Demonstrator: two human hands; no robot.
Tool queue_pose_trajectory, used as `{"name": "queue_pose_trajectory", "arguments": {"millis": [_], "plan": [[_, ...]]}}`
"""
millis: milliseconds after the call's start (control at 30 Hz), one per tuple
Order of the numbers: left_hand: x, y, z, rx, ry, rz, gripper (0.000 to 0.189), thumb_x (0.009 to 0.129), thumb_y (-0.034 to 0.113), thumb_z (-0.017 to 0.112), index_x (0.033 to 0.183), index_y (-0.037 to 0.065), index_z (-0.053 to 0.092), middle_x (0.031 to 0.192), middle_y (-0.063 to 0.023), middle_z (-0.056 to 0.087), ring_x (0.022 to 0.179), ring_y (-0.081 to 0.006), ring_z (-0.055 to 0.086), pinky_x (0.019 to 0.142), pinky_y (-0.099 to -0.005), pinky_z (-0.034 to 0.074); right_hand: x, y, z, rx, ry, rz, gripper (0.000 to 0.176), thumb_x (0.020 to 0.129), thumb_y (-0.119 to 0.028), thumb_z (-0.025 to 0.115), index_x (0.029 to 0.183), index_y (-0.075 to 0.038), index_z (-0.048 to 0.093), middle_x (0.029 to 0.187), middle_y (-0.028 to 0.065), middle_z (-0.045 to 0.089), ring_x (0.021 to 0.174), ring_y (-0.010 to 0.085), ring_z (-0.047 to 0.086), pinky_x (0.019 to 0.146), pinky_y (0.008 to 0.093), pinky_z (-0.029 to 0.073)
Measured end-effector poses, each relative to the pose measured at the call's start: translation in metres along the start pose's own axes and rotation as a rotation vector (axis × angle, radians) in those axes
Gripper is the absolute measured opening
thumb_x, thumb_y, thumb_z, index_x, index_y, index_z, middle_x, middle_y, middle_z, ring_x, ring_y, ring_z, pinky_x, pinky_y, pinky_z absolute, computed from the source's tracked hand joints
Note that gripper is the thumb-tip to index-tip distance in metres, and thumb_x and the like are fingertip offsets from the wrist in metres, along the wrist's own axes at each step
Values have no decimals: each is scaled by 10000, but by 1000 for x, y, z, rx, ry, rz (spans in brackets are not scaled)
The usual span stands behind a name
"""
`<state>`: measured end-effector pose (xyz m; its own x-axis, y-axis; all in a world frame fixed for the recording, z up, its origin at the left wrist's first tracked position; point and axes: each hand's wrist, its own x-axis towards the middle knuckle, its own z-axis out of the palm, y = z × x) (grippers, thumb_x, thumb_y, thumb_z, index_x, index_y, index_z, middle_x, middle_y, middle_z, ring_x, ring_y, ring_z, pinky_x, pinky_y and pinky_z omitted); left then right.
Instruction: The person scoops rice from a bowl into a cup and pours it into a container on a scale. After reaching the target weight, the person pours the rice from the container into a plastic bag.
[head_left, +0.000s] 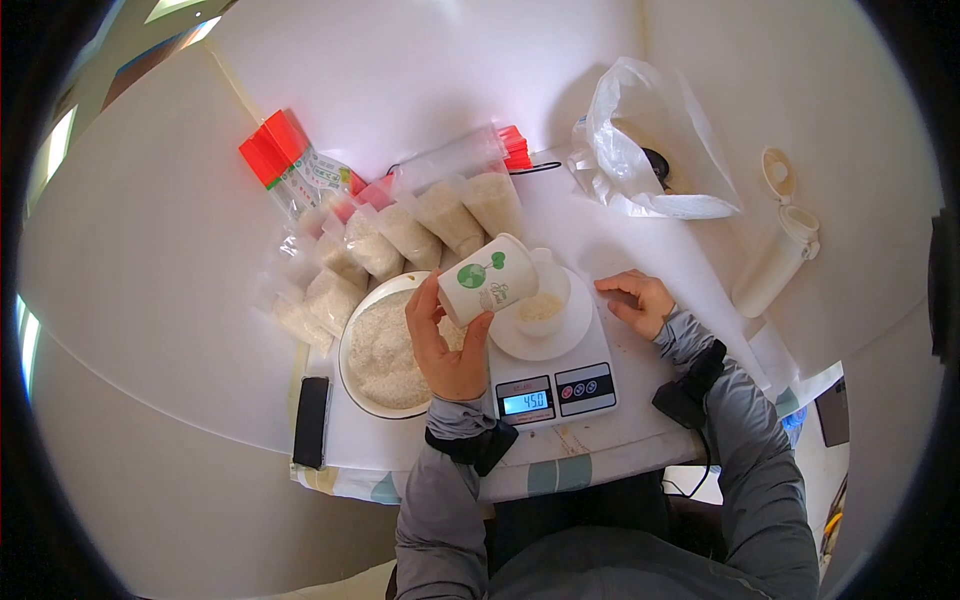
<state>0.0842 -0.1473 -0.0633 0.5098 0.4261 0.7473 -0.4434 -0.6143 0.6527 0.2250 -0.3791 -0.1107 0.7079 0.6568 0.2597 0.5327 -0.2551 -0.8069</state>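
Note:
My left hand (447, 350) is wrapped around a white paper cup (488, 280) with a green print. The cup is tilted, its mouth toward a small translucent container (541, 310) with some rice in it. That container stands on the round plate of a kitchen scale (553, 390), whose lit display seems to read 450; any decimal point is hard to make out. Under my left hand is a white bowl (345, 368) of rice. To the right of the scale, my right hand (645, 300) rests on the table with fingers loosely apart, holding nothing.
Several clear bags of rice (405, 235) stand behind the bowl, with red-topped packaging (290, 160) at their left. A white plastic bag (640, 150) and an open-lidded bottle (775, 255) are at right. A black phone-like slab (311, 422) lies at the left edge.

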Motion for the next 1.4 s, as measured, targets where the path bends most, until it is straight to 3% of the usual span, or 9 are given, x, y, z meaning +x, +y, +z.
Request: {"name": "queue_pose_trajectory", "arguments": {"millis": [333, 500, 600, 933, 1000, 1100, 1200, 1267, 1400], "plan": [[0, 2, 0, 60, -10, 39, 624, 732, 98, 690, 1286, 45, 409, 1230, -157, 439, 1095, -265, 458, 865, -348, 408, 0, 2, 0, -18, 12, -30, 340, 759, 4, 547, 1095, -33, 581, 1047, 140, 561, 933, 223, 562, 804, 285, 454], [0, 6, 0, 100, -36, 80, 593, 759, 90, 654, 1292, 30, 399, 1270, -184, 415, 1150, -311, 426, 948, -381, 354, 0, 1, 0, -19, 20, -41, 337, 757, -4, 550, 1091, -35, 584, 1036, 139, 566, 924, 228, 562, 800, 290, 455], [1, 5, -1, 174, -80, 149, 578, 776, 11, 582, 1311, 15, 363, 1299, -149, 382, 1158, -236, 431, 943, -350, 378, 0, 0, 0, -11, 17, -31, 333, 760, -4, 548, 1089, -35, 585, 1034, 137, 567, 921, 225, 561, 798, 289, 453], [0, 4, 0, 174, -119, 225, 565, 793, -2, 559, 1315, -4, 343, 1354, -179, 325, 1241, -281, 355, 996, -371, 339, 0, 2, 0, -1, 13, -22, 326, 767, -6, 545, 1090, -32, 584, 1042, 134, 560, 919, 221, 560, 795, 283, 454], [0, 3, 2, 95, -59, 218, 541, 793, 45, 598, 1287, 13, 379, 1306, -213, 370, 1192, -335, 383, 955, -399, 361, 0, 3, 0, -2, 11, -20, 327, 767, -6, 545, 1091, -33, 584, 1045, 135, 559, 920, 221, 560, 796, 283, 454], [-3, 3, 6, -40, 19, 134, 536, 805, 48, 578, 1293, 11, 360, 1271, -215, 368, 1167, -333, 385, 944, -398, 369, 0, 3, 0, -5, 6, -22, 328, 768, -6, 544, 1093, -32, 581, 1044, 135, 559, 928, 222, 557, 803, 286, 453], [-2, 5, 2, -20, 30, 143, 525, 815, 80, 572, 1289, 10, 357, 1218, -203, 374, 1135, -320, 385, 949, -400, 344, 1, 6, 2, -10, 6, -45, 327, 770, -1, 543, 1093, -31, 580, 1043, 137, 558, 934, 225, 556, 808, 291, 454], [-3, 2, -1, 22, 24, 143, 518, 819, 106, 575, 1279, 2, 360, 1198, -197, 382, 1121, -311, 386, 954, -395, 325, 0, 7, 6, 27, 96, -74, 324, 736, -10, 568, 1056, -46, 601, 963, 144, 584, 836, 249, 580, 735, 307, 488], [-4, 3, -3, 21, 48, 104, 513, 817, 154, 586, 1250, -19, 374, 1164, -185, 394, 1080, -291, 395, 951, -378, 291, 0, 6, 5, 13, 88, -71, 323, 740, -6, 565, 1058, -48, 602, 965, 139, 584, 847, 247, 580, 738, 305, 487]]}}
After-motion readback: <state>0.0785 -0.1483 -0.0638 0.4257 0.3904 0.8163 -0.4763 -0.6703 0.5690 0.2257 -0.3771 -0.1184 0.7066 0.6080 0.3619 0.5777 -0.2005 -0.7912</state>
